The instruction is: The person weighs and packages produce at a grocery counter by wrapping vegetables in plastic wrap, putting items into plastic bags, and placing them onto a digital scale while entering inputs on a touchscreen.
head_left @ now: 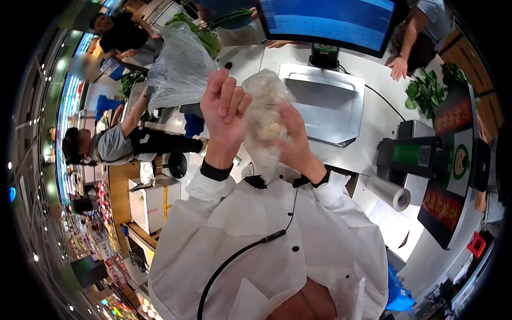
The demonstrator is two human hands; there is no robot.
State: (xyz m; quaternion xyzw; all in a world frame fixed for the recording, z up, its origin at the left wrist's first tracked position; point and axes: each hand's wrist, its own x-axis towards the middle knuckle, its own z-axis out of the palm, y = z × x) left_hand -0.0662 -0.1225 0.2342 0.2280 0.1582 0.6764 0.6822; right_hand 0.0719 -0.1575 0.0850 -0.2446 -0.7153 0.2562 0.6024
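Observation:
My left hand (226, 106) is raised in a fist, closed on clear plastic bag film (181, 69) that flares out to the upper left. Beside it hangs a filled clear plastic bag (265, 98) with pale, lumpy contents, whose kind I cannot make out. My right hand (295, 141) curls around the right side of this filled bag, and a small white label shows near its fingers. Whether the loose film and the filled bag are one piece, I cannot tell.
A metal weighing tray (333, 104) sits on the white counter beneath a screen (328, 21). Leafy greens (425, 95), a label printer (408, 157) and a plastic bag roll (392, 194) lie to the right. Other people stand across the counter and at left, one person's hand (398, 68) on the counter.

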